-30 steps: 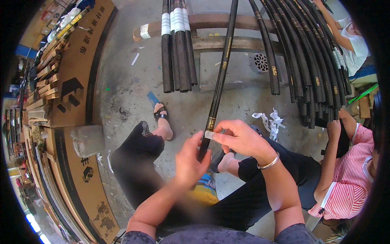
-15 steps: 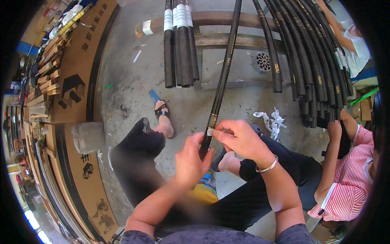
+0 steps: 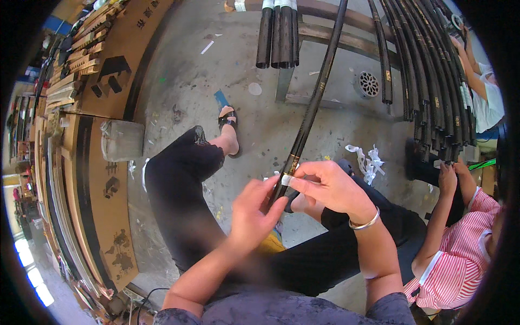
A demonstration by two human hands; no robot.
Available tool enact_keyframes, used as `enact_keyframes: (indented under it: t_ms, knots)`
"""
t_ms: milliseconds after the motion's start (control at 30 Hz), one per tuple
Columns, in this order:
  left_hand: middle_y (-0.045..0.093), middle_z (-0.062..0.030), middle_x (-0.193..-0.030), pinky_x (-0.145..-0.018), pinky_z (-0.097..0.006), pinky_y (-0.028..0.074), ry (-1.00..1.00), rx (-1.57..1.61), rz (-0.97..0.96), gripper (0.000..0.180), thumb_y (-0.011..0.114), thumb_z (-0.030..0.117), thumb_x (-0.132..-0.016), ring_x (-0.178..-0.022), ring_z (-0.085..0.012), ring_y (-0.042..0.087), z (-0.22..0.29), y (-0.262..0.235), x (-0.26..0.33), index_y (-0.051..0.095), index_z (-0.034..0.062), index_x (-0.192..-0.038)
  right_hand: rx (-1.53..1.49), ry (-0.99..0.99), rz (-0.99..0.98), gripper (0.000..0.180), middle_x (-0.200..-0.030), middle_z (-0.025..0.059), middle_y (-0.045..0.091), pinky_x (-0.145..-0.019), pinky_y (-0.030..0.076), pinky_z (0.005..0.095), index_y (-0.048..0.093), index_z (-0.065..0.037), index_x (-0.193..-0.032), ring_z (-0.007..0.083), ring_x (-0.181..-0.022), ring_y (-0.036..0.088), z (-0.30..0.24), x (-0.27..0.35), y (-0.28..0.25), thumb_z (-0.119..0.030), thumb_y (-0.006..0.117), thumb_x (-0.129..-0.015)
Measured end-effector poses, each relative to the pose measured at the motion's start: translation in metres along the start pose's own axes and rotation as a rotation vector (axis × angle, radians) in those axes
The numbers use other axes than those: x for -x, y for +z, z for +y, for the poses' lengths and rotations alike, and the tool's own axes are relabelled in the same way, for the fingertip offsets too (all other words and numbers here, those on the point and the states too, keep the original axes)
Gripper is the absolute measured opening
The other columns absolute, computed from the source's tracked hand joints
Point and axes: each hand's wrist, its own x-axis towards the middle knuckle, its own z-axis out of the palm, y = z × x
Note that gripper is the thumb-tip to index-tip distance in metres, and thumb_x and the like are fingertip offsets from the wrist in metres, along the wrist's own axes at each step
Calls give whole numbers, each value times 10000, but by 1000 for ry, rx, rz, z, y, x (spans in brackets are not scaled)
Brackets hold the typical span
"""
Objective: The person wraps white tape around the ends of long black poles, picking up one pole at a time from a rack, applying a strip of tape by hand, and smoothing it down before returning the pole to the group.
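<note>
A long black rod (image 3: 314, 103) with gold markings, like a fishing rod section, slants from the top of the view down to my hands. My left hand (image 3: 252, 211) is closed round its lower end, thumb to one side and fingers to the other. A small white strip (image 3: 287, 180), like tape, lies against the rod just below a gold band. My right hand (image 3: 331, 187), with a metal bangle at its wrist, pinches this strip between thumb and forefinger. My left hand partly hides the rod's lower end.
Several similar black rods (image 3: 433, 97) rest across a rack at right; a smaller bundle (image 3: 283, 43) hangs at top centre. Crumpled white strips (image 3: 370, 165) lie on the floor. Large cardboard boxes (image 3: 111, 189) stand left. A co-worker in a striped shirt (image 3: 460, 271) sits close at right.
The whole view has shifted, so the rack and rods stand higher and farther right. My hands stay on the rod in nearly the same grip, with the white strip still pinched.
</note>
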Motion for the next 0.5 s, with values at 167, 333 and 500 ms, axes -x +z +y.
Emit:
enact_keyframes:
  t_ms: [167, 333, 500]
  knots:
    - [579, -94, -848, -522, -295, 473, 149, -182, 64, 552, 764, 33, -760, -615, -174, 568, -2, 7, 4, 565, 39, -1275, 84, -48, 127, 211, -569, 53, 563, -489, 417, 278, 664, -19, -912, 100, -496, 550, -8, 19, 12, -229, 649, -922]
    - [606, -108, -883, -522, -317, 493, 207, -269, 51, 537, 774, 51, -761, -585, -214, 594, 2, 6, 6, 522, 30, -1235, -72, -14, 132, 198, -560, 20, 536, -490, 396, 260, 656, -12, -890, 79, -511, 526, -4, 29, 17, -203, 623, -933]
    - [616, -115, -909, -518, -336, 509, 330, -402, -1, 438, 773, 76, -766, -606, -243, 624, -1, 6, 5, 574, 46, -1155, -179, 40, 133, 222, -566, 2, 541, -480, 380, 244, 650, 1, -884, 67, -513, 513, 9, 12, 19, -213, 628, -937]
